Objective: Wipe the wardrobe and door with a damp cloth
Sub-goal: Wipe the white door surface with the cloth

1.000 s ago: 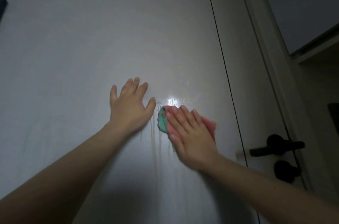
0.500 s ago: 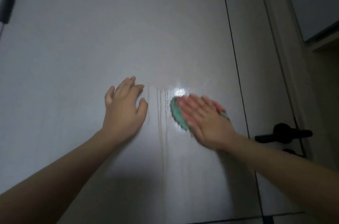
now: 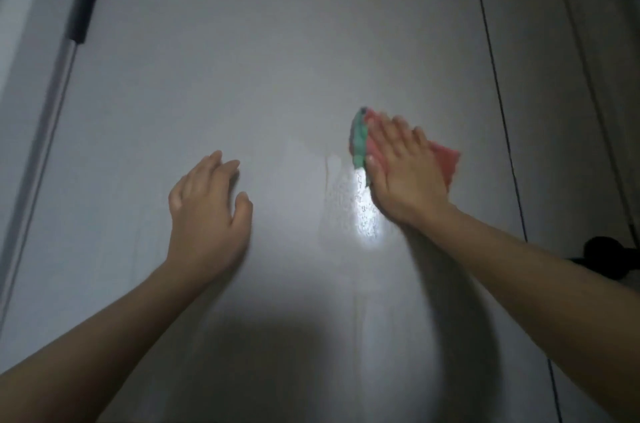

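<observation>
Pink-green cloth point(image 3: 446, 159) under flat right hand point(image 3: 405, 173) on door point(image 3: 277, 41); left hand point(image 3: 207, 211) spread, hinge point(image 3: 83, 7) upper-left.

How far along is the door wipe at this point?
Early, by the look of it. Done: one wet, shiny streak on the door, below the cloth. In hand: the right hand presses the pink and green cloth flat against the panel; the left hand is at the door. Left: the rest of the panel looks dry; no wardrobe in view.

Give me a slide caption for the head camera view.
Right hand presses a pink-green cloth flat on the grey door; left hand braces beside it.
</observation>
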A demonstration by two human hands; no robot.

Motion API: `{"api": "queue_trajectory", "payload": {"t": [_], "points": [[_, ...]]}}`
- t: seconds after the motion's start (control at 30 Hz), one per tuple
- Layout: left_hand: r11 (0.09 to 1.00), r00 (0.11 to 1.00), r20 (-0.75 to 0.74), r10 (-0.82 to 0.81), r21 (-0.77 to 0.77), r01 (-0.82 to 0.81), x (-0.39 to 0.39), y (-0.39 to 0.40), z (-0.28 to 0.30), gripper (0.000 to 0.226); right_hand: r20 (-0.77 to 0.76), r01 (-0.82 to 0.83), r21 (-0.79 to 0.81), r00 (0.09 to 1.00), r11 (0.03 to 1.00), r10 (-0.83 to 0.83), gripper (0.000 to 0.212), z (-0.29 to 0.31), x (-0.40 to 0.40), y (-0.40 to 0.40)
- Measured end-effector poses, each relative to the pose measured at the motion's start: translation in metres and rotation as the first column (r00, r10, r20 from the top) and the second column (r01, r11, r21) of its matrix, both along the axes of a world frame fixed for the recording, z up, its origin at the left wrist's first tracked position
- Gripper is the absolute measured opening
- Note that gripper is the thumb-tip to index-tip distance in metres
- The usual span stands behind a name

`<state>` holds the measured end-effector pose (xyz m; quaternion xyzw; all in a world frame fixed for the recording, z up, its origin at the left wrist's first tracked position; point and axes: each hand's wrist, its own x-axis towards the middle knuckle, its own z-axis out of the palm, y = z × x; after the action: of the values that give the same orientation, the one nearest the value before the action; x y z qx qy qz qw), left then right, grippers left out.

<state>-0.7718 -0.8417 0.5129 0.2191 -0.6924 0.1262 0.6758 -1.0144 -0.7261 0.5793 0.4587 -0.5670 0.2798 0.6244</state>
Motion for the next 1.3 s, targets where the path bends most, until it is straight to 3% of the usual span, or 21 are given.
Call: {"api": "queue_trajectory", "payload": {"t": [0.07, 0.1, 0.17, 0.23, 0.3, 0.37, 0.47, 0.53, 0.6, 0.67, 0.73, 0.83, 0.97, 1.03, 1.2, 1.3], "points": [[0.999, 0.997, -0.06, 0.041, 0.034, -0.039, 0.018, -0.013, -0.005, 0.056, 0.218, 0.005, -0.14, 0.976, 0.99, 0.026, 0.061, 0.017, 0.025, -0.022], [0.997, 0.994, -0.089, 0.064, 0.05, -0.06, 0.025, -0.019, -0.007, 0.057, 0.205, -0.011, -0.136, 0.978, 0.991, 0.039, 0.06, 0.01, 0.04, -0.033], [0.992, 0.988, -0.121, 0.1, 0.094, -0.089, 0.037, -0.03, -0.014, 0.058, -0.039, -0.056, 0.009, 0.998, 0.998, 0.056, 0.058, -0.032, 0.062, -0.05], [0.987, 0.986, -0.117, 0.12, 0.121, -0.106, 0.049, -0.038, -0.021, 0.058, -0.31, -0.034, 0.24, 0.944, 0.97, 0.109, 0.057, -0.083, 0.068, -0.053], [0.985, 0.986, -0.08, 0.149, 0.104, -0.141, 0.056, -0.043, -0.026, 0.058, -0.408, 0.03, 0.376, 0.903, 0.926, 0.136, 0.056, -0.088, 0.056, -0.042], [0.979, 0.982, -0.055, 0.183, 0.099, -0.177, 0.066, -0.049, -0.03, 0.058, -0.357, 0.012, 0.307, 0.929, 0.952, 0.103, 0.057, -0.055, 0.053, -0.042], [0.974, 0.981, -0.082, 0.176, 0.156, -0.162, 0.08, -0.055, -0.037, 0.061, -0.026, -0.035, 0.007, 0.999, 0.999, 0.035, 0.062, 0.009, 0.066, -0.055], [0.974, 0.979, -0.096, 0.18, 0.157, -0.164, 0.085, -0.062, -0.042, 0.062, 0.095, -0.02, -0.067, 0.995, 0.998, 0.026, 0.061, 0.011, 0.084, -0.069], [0.973, 0.979, -0.104, 0.176, 0.169, -0.157, 0.092, -0.069, -0.049, 0.062, -0.058, -0.033, 0.039, 0.998, 0.999, 0.035, 0.06, -0.029, 0.099, -0.079], [0.967, 0.976, -0.119, 0.183, 0.201, -0.157, 0.103, -0.079, -0.053, 0.063, -0.293, -0.028, 0.228, 0.951, 0.973, 0.096, 0.058, -0.085, 0.102, -0.078], [0.955, 0.965, -0.115, 0.237, 0.21, -0.21, 0.118, -0.09, -0.058, 0.062, -0.43, 0.021, 0.353, 0.891, 0.935, 0.143, 0.057, -0.109, 0.093, -0.069], [0.927, 0.94, -0.016, 0.341, 0.169, -0.334, 0.133, -0.109, -0.073, 0.061, -0.407, 0.02, 0.343, 0.904, 0.939, 0.13, 0.058, -0.077, 0.094, -0.072], [0.93, 0.936, 0.032, 0.351, 0.104, -0.353, 0.145, -0.13, -0.087, 0.059, -0.134, -0.027, 0.102, 0.99, 0.994, 0.041, 0.061, -0.026, 0.142, -0.114], [0.94, 0.941, 0.029, 0.338, 0.043, -0.339, 0.153, -0.141, -0.091, 0.054, -0.092, -0.044, 0.06, 0.995, 0.997, 0.05, 0.062, -0.035, 0.164, -0.129], [0.953, 0.954, -0.01, 0.298, -0.058, -0.298, 0.159, -0.162, -0.094, 0.052, -0.379, -0.04, 0.314, 0.911, 0.949, 0.163, 0.058, -0.103, 0.164, -0.124], [0.956, 0.96, -0.006, 0.282, -0.085, -0.281, 0.157, -0.165, -0.094, 0.052, -0.436, 0.022, 0.35, 0.889, 0.936, 0.142, 0.059, -0.068, 0.163, -0.122]]}}
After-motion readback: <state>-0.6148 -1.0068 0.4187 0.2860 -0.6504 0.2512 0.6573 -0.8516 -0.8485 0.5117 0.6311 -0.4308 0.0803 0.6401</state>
